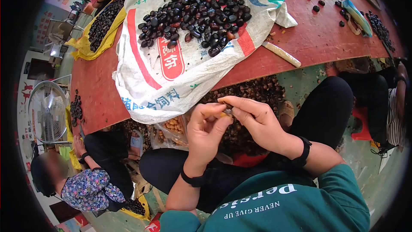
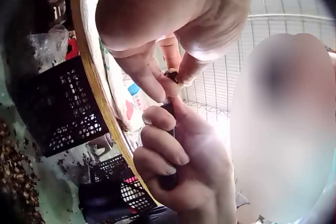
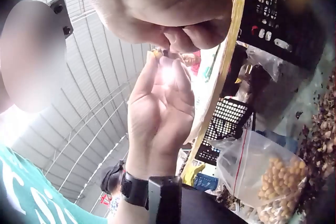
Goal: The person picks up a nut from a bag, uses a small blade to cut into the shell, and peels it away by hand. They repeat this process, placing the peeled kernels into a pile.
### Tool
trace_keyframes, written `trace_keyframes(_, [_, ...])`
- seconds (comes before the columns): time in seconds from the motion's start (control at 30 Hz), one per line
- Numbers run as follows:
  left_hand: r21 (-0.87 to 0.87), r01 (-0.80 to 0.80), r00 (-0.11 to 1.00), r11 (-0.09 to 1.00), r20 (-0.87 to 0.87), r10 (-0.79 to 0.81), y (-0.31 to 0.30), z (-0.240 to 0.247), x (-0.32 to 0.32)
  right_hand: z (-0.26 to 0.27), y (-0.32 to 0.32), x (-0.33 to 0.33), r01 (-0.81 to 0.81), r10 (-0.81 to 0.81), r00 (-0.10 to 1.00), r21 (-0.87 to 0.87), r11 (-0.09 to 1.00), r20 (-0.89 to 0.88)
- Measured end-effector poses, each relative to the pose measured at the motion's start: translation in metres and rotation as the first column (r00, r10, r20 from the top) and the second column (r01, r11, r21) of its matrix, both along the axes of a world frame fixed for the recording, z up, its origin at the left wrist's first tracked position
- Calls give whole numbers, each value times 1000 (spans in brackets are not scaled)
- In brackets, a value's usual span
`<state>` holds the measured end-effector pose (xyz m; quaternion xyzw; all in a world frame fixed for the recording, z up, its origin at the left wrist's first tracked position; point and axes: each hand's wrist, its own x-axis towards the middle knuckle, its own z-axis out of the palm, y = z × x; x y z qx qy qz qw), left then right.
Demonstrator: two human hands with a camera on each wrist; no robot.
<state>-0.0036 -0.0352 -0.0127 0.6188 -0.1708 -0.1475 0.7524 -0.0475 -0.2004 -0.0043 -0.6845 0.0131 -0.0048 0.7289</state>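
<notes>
Both hands meet in front of the table edge in the head view. My left hand (image 1: 204,133) pinches a small seed with a yellowish kernel (image 3: 155,54) between thumb and fingers. My right hand (image 1: 266,124) works right at that seed, thumb and forefinger close together on it. In the left wrist view its other fingers curl round the dark handle (image 2: 169,179) of a slim tool; the fingers hide its working end. Beyond the hands, a heap of glossy dark seeds (image 1: 197,13) lies on a white woven sack (image 1: 141,73).
The sack hangs over the edge of a red table (image 1: 96,90), with a pale stick (image 1: 281,54) beside it. Below are a plastic bag of yellow kernels (image 3: 281,182), shells (image 1: 253,92) and black crates (image 2: 65,103). Another person (image 1: 92,189) sits at the left.
</notes>
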Motion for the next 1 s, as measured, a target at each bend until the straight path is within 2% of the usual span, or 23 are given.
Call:
trace_keyframes(0.07, [-78, -26, 989, 997, -144, 15, 2, 2, 6, 4, -2, 1, -26, 27, 999, 45, 999, -20])
trace_keyframes(0.13, [-144, -42, 984, 989, -176, 16, 4, 6, 8, 13, -5, 3, -64, 65, 998, 76, 995, -14])
trace_keyframes(0.23, [-142, -37, 988, 989, -154, 15, 10, 2, 9, 27, -14, 3, -217, 215, 976, -99, 971, -35])
trace_keyframes(0.33, [-112, -50, 992, 992, -123, 36, 10, 4, 9, 18, -10, 2, -153, 171, 979, -155, 976, 114])
trace_keyframes(0.6, [-18, -45, 998, 999, 44, 46, 9, -2, 9, 3, -4, 1, -22, 42, 981, -109, 994, 189])
trace_keyframes(0.7, [-134, -148, 977, 980, -172, 125, -3, 4, 3, -2, 2, -1, 51, -24, 976, -120, 992, 215])
trace_keyframes(0.8, [-195, -186, 930, 963, -350, 109, -4, 2, 0, -4, 2, -2, 96, -50, 970, -187, 978, 240])
trace_keyframes(0.9, [-112, -198, 947, 974, -277, 161, -5, 1, -1, -2, 3, -1, 119, -61, 962, -208, 971, 268])
trace_keyframes(1.0, [-174, -201, 961, 964, -228, 159, -5, 2, -2, 1, 2, 0, 98, -37, 962, -215, 972, 272])
